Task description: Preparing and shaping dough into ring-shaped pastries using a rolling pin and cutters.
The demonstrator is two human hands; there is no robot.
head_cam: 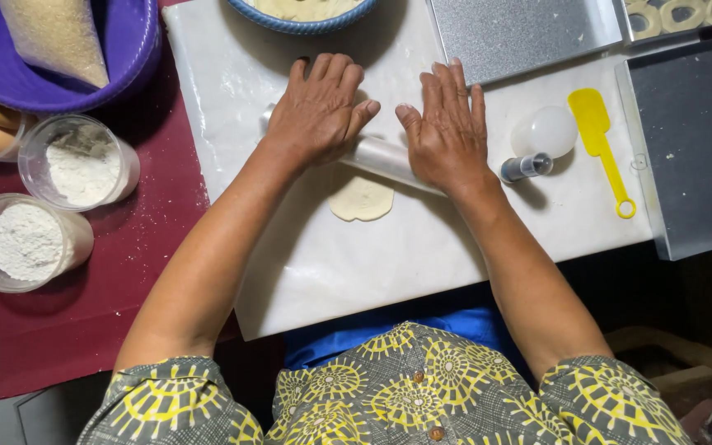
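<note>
Pale dough (362,199), rolled into a small flat round, lies on the white board (422,264) just under the clear rolling pin (385,156) and partly hidden by it. It looks soft and light, likely to tear or stick if lifted carelessly, so the pin is the thing to handle. The left hand (316,111) and right hand (448,132) rest palm-down on the pin, fingers spread flat and pressing rather than curled around it. Beyond the pin's right end sits a yellow spatula (599,136); well left of the pin stand two cups of flour (26,241).
</note>
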